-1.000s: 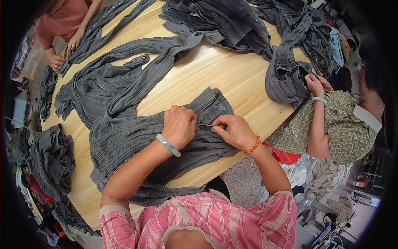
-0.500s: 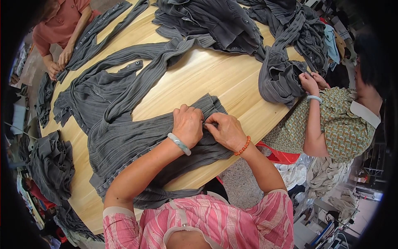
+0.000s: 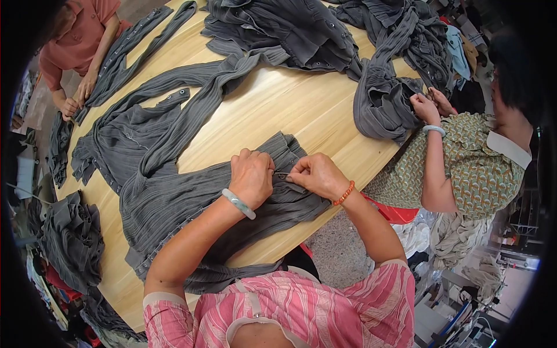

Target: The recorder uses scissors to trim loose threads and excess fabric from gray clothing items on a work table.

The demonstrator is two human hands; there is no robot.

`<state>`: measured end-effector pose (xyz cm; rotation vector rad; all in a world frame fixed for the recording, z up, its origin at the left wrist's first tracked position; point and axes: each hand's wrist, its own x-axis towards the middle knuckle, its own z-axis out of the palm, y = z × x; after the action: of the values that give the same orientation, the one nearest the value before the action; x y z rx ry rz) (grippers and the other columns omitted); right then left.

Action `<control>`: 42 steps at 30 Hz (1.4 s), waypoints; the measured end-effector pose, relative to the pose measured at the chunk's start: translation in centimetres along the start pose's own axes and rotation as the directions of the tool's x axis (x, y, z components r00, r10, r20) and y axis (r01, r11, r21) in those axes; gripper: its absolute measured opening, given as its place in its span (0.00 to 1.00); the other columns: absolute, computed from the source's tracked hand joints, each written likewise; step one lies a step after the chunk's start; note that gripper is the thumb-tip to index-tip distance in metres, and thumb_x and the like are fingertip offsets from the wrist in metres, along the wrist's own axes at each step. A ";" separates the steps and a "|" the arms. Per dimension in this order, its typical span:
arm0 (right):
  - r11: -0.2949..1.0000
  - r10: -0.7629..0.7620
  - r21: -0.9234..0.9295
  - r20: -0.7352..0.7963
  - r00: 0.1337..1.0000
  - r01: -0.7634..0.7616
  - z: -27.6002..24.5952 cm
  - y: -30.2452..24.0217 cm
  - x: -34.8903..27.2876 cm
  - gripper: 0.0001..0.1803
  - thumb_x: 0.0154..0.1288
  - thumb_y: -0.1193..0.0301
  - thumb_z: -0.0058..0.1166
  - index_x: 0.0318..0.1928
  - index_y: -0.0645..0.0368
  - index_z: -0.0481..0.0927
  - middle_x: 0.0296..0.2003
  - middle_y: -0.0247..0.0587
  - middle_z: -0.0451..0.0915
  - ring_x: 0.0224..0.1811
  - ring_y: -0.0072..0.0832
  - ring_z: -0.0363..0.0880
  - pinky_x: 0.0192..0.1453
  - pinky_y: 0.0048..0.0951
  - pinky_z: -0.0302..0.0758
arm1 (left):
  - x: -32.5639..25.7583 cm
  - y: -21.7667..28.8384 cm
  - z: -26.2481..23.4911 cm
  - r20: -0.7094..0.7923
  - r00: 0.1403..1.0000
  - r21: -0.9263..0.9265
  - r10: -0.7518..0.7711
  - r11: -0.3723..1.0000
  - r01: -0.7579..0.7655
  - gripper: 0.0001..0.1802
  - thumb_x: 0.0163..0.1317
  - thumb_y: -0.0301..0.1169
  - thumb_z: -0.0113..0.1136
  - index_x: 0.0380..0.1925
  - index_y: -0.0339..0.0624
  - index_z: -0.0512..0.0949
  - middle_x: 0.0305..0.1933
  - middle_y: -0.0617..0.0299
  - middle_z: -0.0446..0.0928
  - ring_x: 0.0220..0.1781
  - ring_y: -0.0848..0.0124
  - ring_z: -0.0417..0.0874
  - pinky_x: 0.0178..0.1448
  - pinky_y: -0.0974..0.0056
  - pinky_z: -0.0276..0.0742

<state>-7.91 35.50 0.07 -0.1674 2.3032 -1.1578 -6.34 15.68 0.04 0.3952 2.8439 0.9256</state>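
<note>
Left hand (image 3: 252,178), centre of frame: fingers curled and closed, pinching an edge of a dark grey ribbed garment (image 3: 168,203); pale bangle (image 3: 238,203) at wrist. Right hand (image 3: 319,176), just right of centre: thumb and forefinger nipped together on the same edge; orange bead bracelet (image 3: 344,193) at wrist. Dark grey ribbed garment: spread beneath both hands, centre to lower left, on wooden table (image 3: 272,101). Similar grey garments (image 3: 278,32): heaped, top centre. Co-worker in salmon shirt (image 3: 81,37): upper left. Co-worker in green patterned top (image 3: 470,162): right side, both hands at a bunched grey garment (image 3: 380,110).
</note>
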 end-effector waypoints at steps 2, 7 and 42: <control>0.997 -0.073 -0.008 -0.049 0.996 0.072 -0.1 0.5 -1.3 0.09 0.59 0.70 0.65 0.34 0.66 0.84 0.22 0.33 0.81 0.23 0.15 0.74 0.28 0.21 0.72 | 0.0 0.3 0.1 -0.037 0.999 0.033 -0.016 0.999 0.017 0.02 0.53 0.25 0.62 0.28 0.43 0.79 0.33 0.56 0.79 0.44 0.54 0.75 0.50 0.52 0.65; 0.966 -0.233 -0.141 -0.124 0.965 0.215 -0.2 0.9 -2.8 0.10 0.58 0.72 0.64 0.37 0.66 0.84 0.25 0.41 0.82 0.24 0.21 0.77 0.30 0.25 0.74 | 0.3 1.9 0.7 -0.140 0.985 0.052 0.102 0.994 -0.096 0.05 0.53 0.27 0.64 0.31 0.42 0.80 0.35 0.57 0.78 0.47 0.56 0.74 0.52 0.54 0.63; 0.973 0.186 0.128 0.064 0.980 -0.193 -2.4 0.3 0.6 0.13 0.57 0.70 0.69 0.22 0.63 0.80 0.17 0.34 0.79 0.15 0.16 0.73 0.18 0.20 0.68 | 2.3 1.8 1.9 -0.018 0.998 -0.007 0.061 0.998 -0.061 0.02 0.53 0.25 0.62 0.28 0.44 0.81 0.36 0.57 0.79 0.48 0.57 0.73 0.52 0.54 0.63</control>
<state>-9.66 37.14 0.70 0.0709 2.1357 -1.1891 -7.82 18.78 -0.51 0.4773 2.8585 0.9544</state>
